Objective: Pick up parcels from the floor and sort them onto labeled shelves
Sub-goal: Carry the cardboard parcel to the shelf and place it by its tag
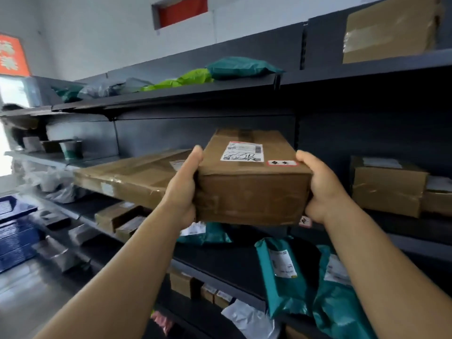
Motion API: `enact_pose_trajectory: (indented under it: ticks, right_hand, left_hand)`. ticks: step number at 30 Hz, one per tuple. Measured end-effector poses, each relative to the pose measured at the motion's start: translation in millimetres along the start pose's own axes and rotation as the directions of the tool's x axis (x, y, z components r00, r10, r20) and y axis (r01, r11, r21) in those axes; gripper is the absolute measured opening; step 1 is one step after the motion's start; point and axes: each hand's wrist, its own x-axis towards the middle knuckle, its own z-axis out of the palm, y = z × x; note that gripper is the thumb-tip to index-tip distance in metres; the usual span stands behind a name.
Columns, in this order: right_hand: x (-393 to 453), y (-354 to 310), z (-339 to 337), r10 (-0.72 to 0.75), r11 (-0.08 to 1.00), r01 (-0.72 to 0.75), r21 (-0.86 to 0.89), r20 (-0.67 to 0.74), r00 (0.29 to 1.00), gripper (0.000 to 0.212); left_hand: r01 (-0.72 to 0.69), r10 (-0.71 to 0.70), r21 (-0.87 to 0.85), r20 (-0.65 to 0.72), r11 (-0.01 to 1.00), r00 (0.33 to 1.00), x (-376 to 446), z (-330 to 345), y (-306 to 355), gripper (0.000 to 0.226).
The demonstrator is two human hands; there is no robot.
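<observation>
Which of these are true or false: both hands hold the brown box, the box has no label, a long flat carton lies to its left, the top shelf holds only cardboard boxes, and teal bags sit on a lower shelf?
1. Both hands hold the cardboard box: true; the left hand and right hand each have a grip on one end.
2. The box has no label: false; a white shipping label sits on its top.
3. A long flat carton lies to its left: true.
4. The top shelf holds only cardboard boxes: false; green and teal mailer bags lie there too.
5. Teal mailer bags sit lower down: true.
</observation>
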Motion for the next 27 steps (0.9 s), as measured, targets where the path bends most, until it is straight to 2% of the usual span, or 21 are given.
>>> enact_pose_trajectory:
  ticks: [3,10,13,17,23,27]
  right_hand:
    - [12.0,-4.7,-2.7,-0.029,0.998,0.022,-0.060,-0.116,0.993,0.038]
    - [51.6,-20.8,-28.0,-0.061,0.982,-0.001,-0.191,-0.321,0.945,0.022]
    - [71.3,-16.2,-36.0,-0.026,0.974,-0.059,-0.217,-0.371,0.928,0.024]
    - [96.3,-10.9,-44.8,-0.022,0.960,-0.101,-0.260,-0.429,0.903,0.021]
    - [119.6,-9.7,-48.5,-0.008,0.947,-0.146,-0.286,-0.477,0.879,0.019]
    - [126.8,-9.7,-42.9,-0.024,0.938,-0.149,-0.314,-0.485,0.874,0.017]
  left_hand:
    - [0.035,-0.041,0.057,0.105,0.998,0.994,34.9,3.7,2.7,0.053]
    - [0.124,-0.133,0.058,0.184,0.991,0.974,110.7,23.5,-20.3,0.054]
    - [0.123,-0.131,0.051,0.192,0.991,0.973,136.2,30.0,-33.9,0.053]
    - [0.203,-0.211,0.065,0.153,0.977,0.966,164.4,35.7,-51.3,0.072]
    - [0.212,-0.223,0.092,0.131,0.973,0.966,189.2,38.6,-74.0,0.053]
    - [0.215,-0.226,0.095,0.118,0.972,0.967,196.5,34.6,-77.2,0.051]
